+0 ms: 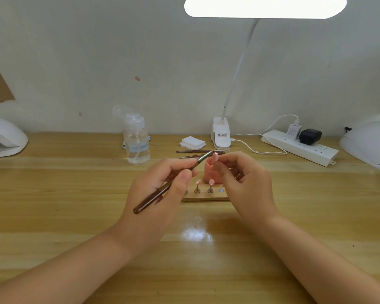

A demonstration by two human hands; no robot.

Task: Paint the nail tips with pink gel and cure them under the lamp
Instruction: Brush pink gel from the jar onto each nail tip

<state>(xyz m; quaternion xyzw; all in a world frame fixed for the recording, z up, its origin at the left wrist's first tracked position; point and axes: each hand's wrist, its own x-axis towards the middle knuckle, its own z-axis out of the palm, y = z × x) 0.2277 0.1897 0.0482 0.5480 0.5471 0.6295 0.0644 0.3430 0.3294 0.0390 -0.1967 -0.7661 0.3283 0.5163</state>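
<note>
Left hand (162,189) grips the brush (173,181), bristles aimed at the nail tip (215,157); right hand (244,181) pinches that nail tip above the pink jar (210,172); two more pink tips sit on pegs in the wooden stand (204,195), just in front of the jar; curing lamp (369,143) far right on the table (75,194).

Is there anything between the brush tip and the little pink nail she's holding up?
Nothing visible. The left hand holds the brush with its bristles right at the pink nail tip, which the right hand pinches above the pink gel pot. No object sits in the gap.
</note>
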